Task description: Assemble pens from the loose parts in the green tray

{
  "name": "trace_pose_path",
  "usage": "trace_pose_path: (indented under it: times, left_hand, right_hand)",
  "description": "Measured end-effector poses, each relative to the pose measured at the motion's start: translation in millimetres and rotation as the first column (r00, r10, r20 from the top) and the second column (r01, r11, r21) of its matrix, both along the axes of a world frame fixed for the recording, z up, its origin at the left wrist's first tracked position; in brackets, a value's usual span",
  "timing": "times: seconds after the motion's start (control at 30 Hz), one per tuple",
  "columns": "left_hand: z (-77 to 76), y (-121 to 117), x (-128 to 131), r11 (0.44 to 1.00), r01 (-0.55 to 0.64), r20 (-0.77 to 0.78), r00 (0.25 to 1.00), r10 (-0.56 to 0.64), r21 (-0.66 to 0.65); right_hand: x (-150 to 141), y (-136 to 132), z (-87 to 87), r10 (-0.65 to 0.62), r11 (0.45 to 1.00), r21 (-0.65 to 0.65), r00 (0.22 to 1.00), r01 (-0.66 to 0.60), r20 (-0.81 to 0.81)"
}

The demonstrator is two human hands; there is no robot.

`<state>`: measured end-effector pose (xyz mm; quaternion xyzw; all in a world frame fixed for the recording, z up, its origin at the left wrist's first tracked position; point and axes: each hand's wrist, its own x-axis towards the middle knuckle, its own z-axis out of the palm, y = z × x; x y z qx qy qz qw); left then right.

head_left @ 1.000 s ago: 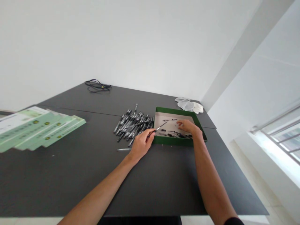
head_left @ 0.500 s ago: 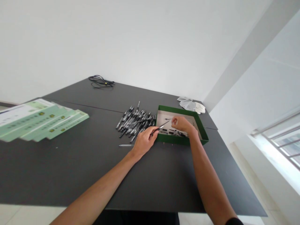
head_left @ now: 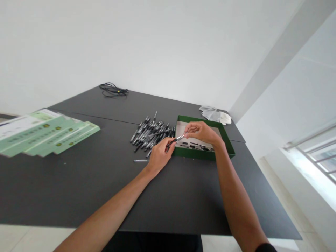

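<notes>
My left hand (head_left: 160,152) is closed around the dark end of a pen (head_left: 180,138) just outside the box's left front corner. At the pen's pale, clear-looking end, the fingertips of my right hand (head_left: 198,132) are pinched together. Small details at that end are covered by the fingers. Beneath my right hand lies the green box (head_left: 199,154), with small black pen parts (head_left: 195,145) along the near side of its light floor. A heap of clear and black pens (head_left: 151,134) lies left of the box. One clear, thin tube (head_left: 141,160) rests apart from it, near my left wrist.
Overlapping green-and-white printed sheets or booklets (head_left: 63,134) are at the left. A coiled black cable (head_left: 112,90) lies at the back of the dark table (head_left: 86,189). White gloves (head_left: 215,115) sit behind the box. A wall stands behind the table.
My right hand has moved left from over the box to the pen, its fingertips now on the pen's far end. My left hand stays around the pen, nearly in place.
</notes>
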<state>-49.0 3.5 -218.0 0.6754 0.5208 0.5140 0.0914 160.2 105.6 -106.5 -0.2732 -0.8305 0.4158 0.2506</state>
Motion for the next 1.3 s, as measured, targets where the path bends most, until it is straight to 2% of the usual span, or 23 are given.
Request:
trace_pose_path:
  times: [0.17, 0.3, 0.63, 0.9, 1.13, 1.3]
  left_hand:
    - [-1.3, 0, -1, 1.000, -0.002, -0.004, 1.000, 0.002, -0.010]
    - [-1.3, 1, 0, 1.000, 0.005, -0.006, 1.000, -0.005, -0.007]
    - [-5.3, 2, -1, 1.000, -0.001, -0.020, 1.000, 0.001, -0.012]
    - [-5.9, 4, -2, 1.000, 0.011, -0.002, 1.000, -0.011, -0.011]
    - [-13.7, 6, -3, 1.000, 0.015, 0.001, 1.000, -0.015, 0.000]
    - [-18.6, 7, -4, 1.000, 0.019, 0.009, 1.000, -0.019, 0.006]
  right_hand:
    - [4, 0, 2.7, -0.062, 0.996, 0.061, 0.998, 0.063, -0.017]
    - [3, 0, 2.7, -0.067, 0.990, 0.130, 0.997, 0.060, 0.048]
    - [5, -1, 6.2, -0.097, 0.981, 0.172, 0.995, 0.089, 0.034]
    - [-14, -8, -0.3, 0.030, 0.988, 0.146, 0.986, -0.054, 0.165]
    - [-21, -9, -1.6, 0.013, 0.987, 0.157, 0.981, -0.044, 0.191]
    - [-23, -6, -7.6, 0.060, 0.988, 0.126, 0.981, -0.084, 0.185]
